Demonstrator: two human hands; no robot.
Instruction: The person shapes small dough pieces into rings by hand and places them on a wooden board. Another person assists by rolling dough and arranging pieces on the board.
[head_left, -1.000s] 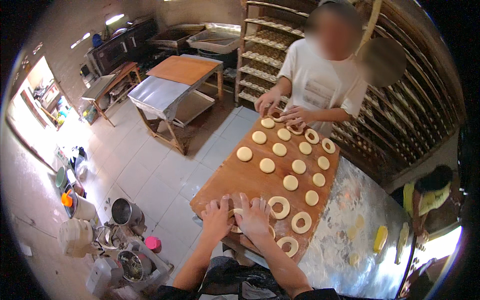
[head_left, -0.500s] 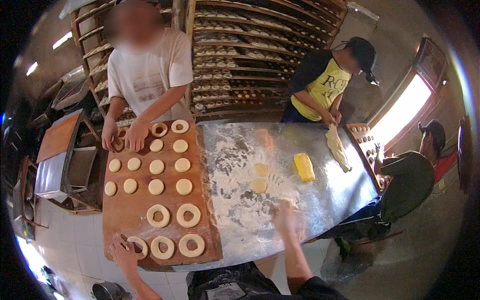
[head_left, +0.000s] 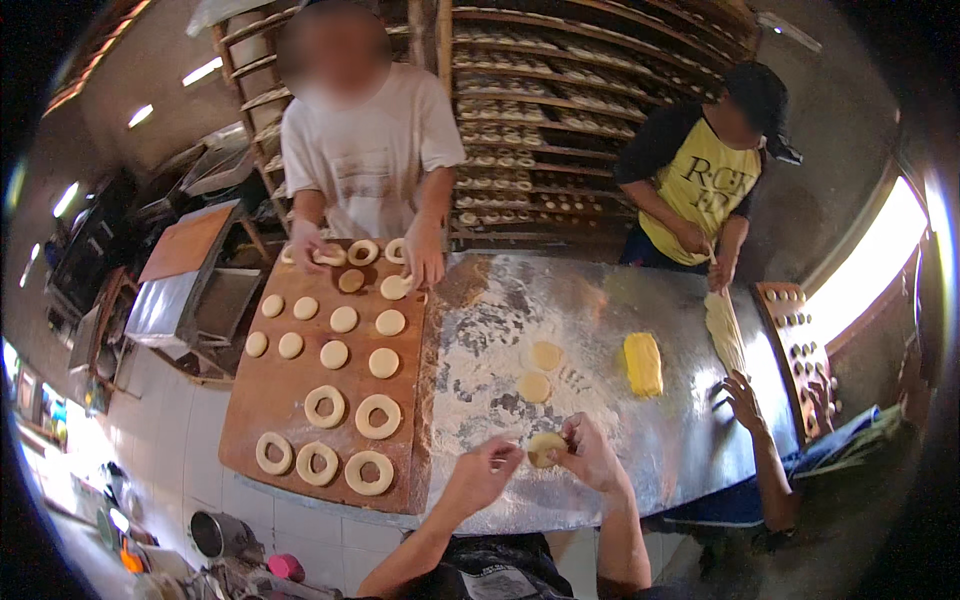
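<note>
Over the near part of the floured metal table, my right hand [head_left: 592,456] grips a flat round dough piece [head_left: 545,450] by its right side. My left hand [head_left: 484,474] hovers just left of that piece, fingers slightly apart, holding nothing that I can see. Two more dough rounds [head_left: 534,388] lie in the flour beyond my hands. To the left, a wooden board [head_left: 290,410] carries several dough discs [head_left: 334,354] and dough rings [head_left: 318,464]. The ring at the board's near left corner [head_left: 274,453] lies untouched.
Across the board, a person in a white shirt [head_left: 370,150] handles dough at its far end. A yellow block [head_left: 643,364] sits on the metal table [head_left: 590,290]. At right, one person holds a long dough strip [head_left: 724,325]; another hand [head_left: 744,402] reaches beside it. Loaded racks [head_left: 550,120] stand behind.
My left hand has come from the board's near left ring to the metal table. My right hand has lifted with a dough round. Another person's hand has reached toward the dough strip.
</note>
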